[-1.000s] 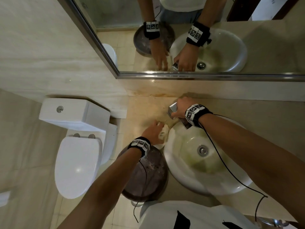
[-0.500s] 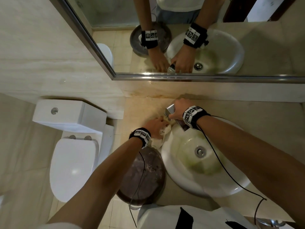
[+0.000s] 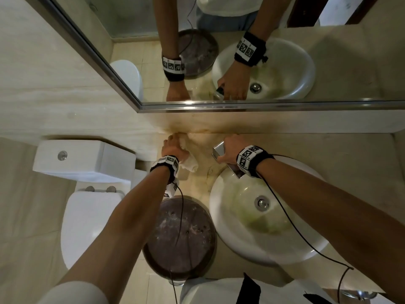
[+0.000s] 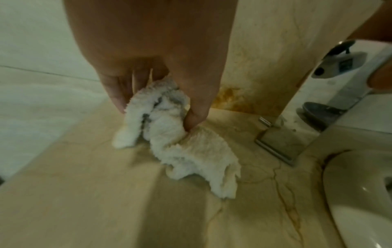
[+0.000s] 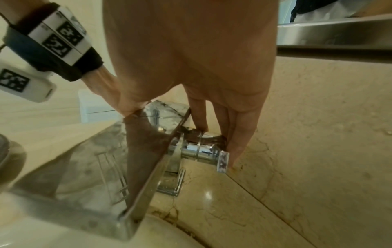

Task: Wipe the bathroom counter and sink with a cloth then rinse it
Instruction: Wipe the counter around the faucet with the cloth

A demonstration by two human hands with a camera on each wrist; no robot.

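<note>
The counter (image 3: 328,163) runs under the mirror (image 3: 285,62), and I place everything else from the sink (image 3: 247,238), the round white bowl set in that counter. Left of the sink, lower down, sits a round dark lid (image 3: 182,238), and further left the toilet (image 3: 87,216).

My left arm reaches straight forward past the sink's left side, the wrist bent so the hand points down at the stone. My left hand (image 3: 173,148) is at the back corner of the counter, behind and left of the sink, close to the stained wall. Its fingers (image 4: 114,94) are curled and pinch the white cloth (image 4: 182,147) against my thumb (image 4: 197,114); the cloth bunches up between them, and its loose end trails on the counter toward the sink without reaching the rim.

My right arm crosses over the sink from the right. My right hand (image 3: 228,150) rests on the chrome tap (image 5: 106,176) at the sink's back rim, palm over the flat top. My thumb lies against the tap's left edge and my 4 fingers (image 5: 239,130) hang straight, pressed together, down behind it, their tips touching the small chrome handle (image 5: 203,151).
</note>
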